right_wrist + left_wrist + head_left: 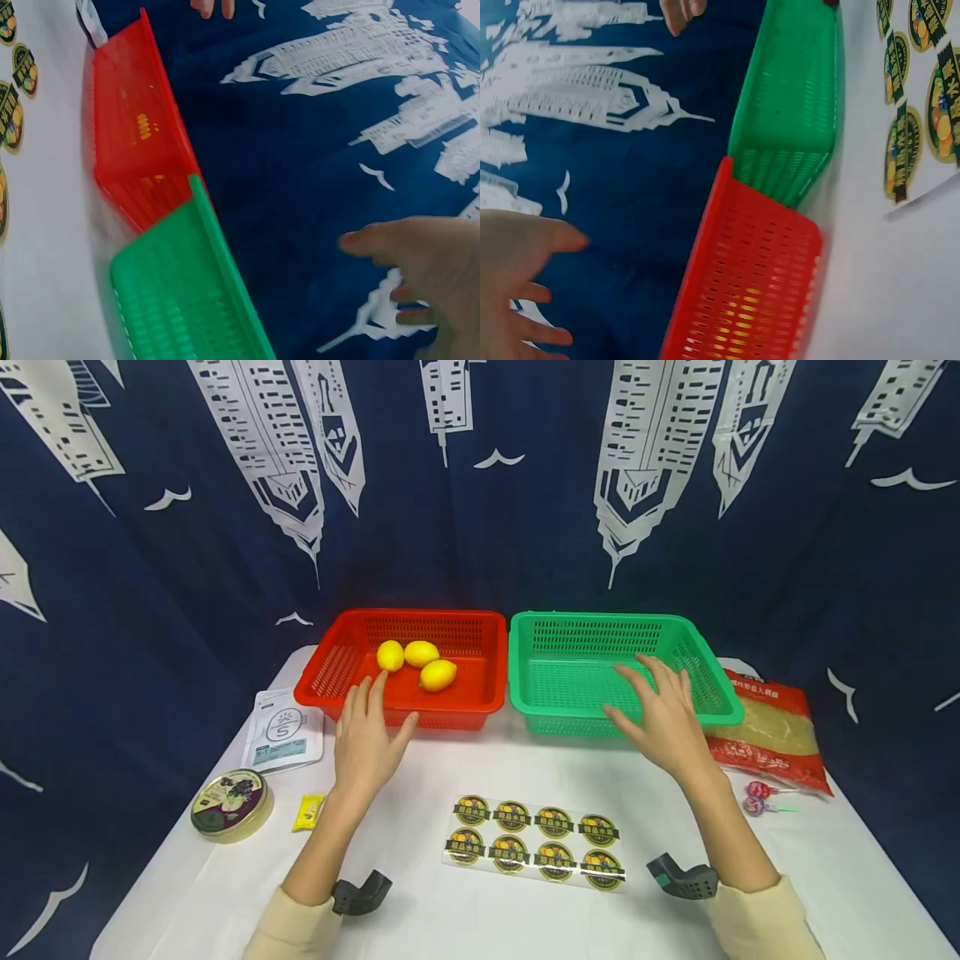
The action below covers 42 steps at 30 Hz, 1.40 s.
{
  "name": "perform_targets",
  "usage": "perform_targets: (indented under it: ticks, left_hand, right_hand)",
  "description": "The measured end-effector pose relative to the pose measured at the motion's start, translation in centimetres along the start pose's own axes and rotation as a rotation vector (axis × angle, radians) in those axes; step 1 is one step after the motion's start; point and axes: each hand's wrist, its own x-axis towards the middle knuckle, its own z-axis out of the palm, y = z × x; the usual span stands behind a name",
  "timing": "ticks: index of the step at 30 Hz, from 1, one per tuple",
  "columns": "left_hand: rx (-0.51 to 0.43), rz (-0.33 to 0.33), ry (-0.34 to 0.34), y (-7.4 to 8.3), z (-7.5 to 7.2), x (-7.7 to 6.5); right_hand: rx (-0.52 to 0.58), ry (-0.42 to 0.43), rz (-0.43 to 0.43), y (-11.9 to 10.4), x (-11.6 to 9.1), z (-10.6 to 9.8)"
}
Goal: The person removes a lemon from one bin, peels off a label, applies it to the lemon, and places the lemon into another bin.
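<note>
Three yellow lemons lie in a red plastic basket, which stands beside a green basket on the white table. In the head view my left hand is over the red basket's front left side, fingers spread, with nothing in it. My right hand hovers by the front right of the green basket, fingers apart and holding nothing. The wrist views show the left hand and the right hand beside the baskets, their fingers loosely bent.
A sheet of round fruit stickers lies in the middle front. On the left are a round tin, a yellow packet and white pouches. At right lie a red pasta bag and two lollipops.
</note>
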Motion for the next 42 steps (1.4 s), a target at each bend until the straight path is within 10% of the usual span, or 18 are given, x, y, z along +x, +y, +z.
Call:
perform_targets:
  ticks: [9, 17, 20, 29, 42]
  left_hand:
    - [-0.489, -0.354, 0.095, -3.1, 2.8, -0.4]
    - [-1.387, -0.559, 0.118, -5.7, 6.6, 0.6]
    - [-1.574, -0.563, 0.197, -6.4, 7.8, 1.1]
    - [-1.291, -0.519, 0.512, -5.8, 9.1, 1.8]
    - [-1.154, -0.489, 0.527, -5.1, 8.3, 1.6]
  right_hand:
    - [0.352, 0.090, -0.094, -2.3, 6.2, 4.6]
    - [0.514, -0.197, -0.077, -4.6, 12.0, 9.4]
    - [0.548, -0.271, -0.073, -5.5, 14.3, 11.1]
    - [0.581, -0.416, -0.076, -8.0, 18.2, 17.3]
    - [0.451, -0.657, -0.036, -9.1, 18.6, 23.8]
